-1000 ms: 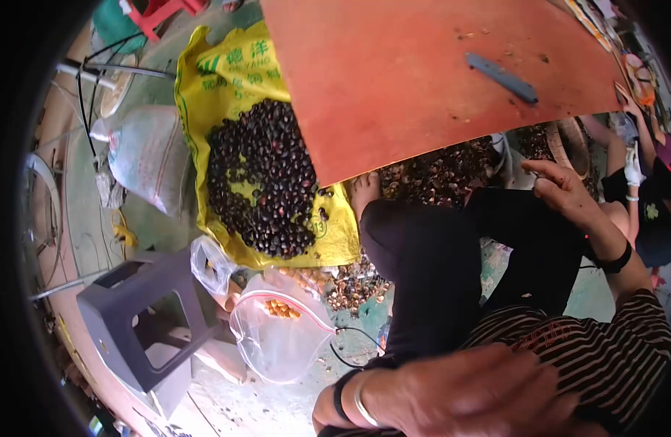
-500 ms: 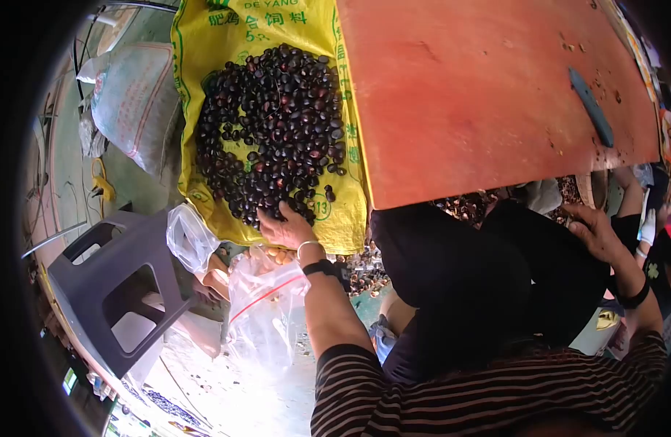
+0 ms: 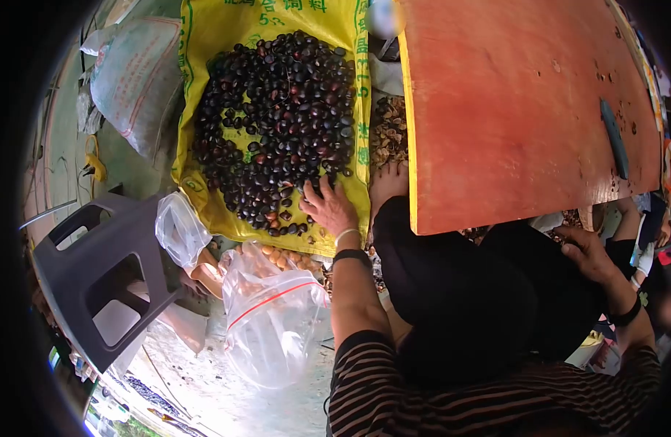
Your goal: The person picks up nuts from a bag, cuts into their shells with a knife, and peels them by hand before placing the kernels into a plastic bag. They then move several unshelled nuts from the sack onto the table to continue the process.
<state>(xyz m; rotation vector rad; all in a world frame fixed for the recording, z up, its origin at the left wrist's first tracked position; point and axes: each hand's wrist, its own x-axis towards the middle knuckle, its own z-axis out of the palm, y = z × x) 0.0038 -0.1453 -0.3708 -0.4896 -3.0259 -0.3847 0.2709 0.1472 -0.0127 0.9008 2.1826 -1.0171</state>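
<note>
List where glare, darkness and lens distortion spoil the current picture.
In the head view, glare washes out the floor at lower left; in the same head view, the black trousers show little detail; also in the head view, distortion bows the right edge of the orange board, and black fills the corners.

- Sack (image 3: 237,224) at centre-left: bright yellow, green lettering and border.
- Nuts (image 3: 299,109) on it: glossy near-black, some reddish brown.
- Counter (image 3: 510,109) at right: orange-red, dark specks, yellow near and left edges.
- Tool (image 3: 614,138) at its right: blue-grey.
- Stool (image 3: 106,255) at near left: dark grey.
- Zip bag (image 3: 273,349) beside it: clear, red stripe.
- Far-left bag (image 3: 139,80): whitish, faint red print.
- Shirt (image 3: 364,364): dark, pale horizontal stripes.
- Trousers (image 3: 452,291): plain black.
</note>
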